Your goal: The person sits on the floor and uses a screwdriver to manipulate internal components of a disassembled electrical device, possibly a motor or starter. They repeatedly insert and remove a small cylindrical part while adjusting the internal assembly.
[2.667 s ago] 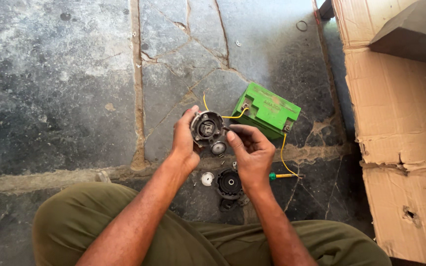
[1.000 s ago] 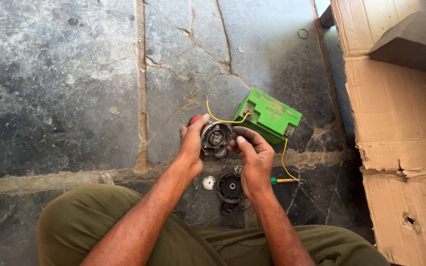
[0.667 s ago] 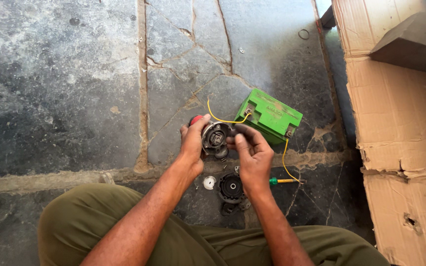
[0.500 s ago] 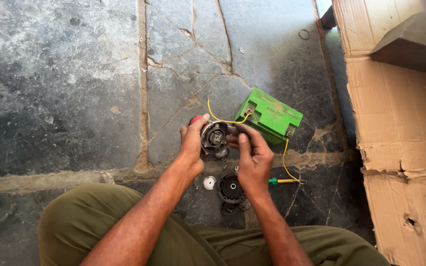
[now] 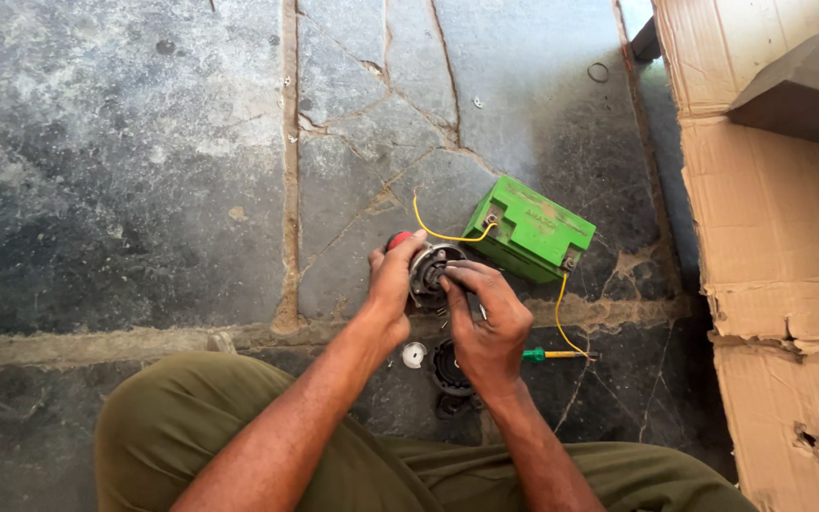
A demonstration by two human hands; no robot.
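My left hand (image 5: 389, 290) grips a small round metal motor part (image 5: 426, 269) with a red end, held just above the stone floor. My right hand (image 5: 485, 322) touches the part's face with its fingertips and seems to hold a thin dark tool against it. A green box-shaped battery (image 5: 529, 228) lies just beyond, with two yellow wires (image 5: 440, 233) running from its terminals. Below my hands on the floor lie a small white disc (image 5: 414, 355) and a black round part (image 5: 447, 368), partly hidden by my right wrist.
A green-handled screwdriver (image 5: 554, 355) lies right of my right hand. Flattened cardboard (image 5: 770, 237) covers the floor at the right, with a grey block (image 5: 803, 90) on it. The cracked stone floor (image 5: 144, 161) spreads to the left. My olive-trousered legs (image 5: 201, 427) fill the bottom.
My hands have brought the motor part a little nearer the battery and my right fingers have closed over its face. Since about a second ago, almost nothing has moved.
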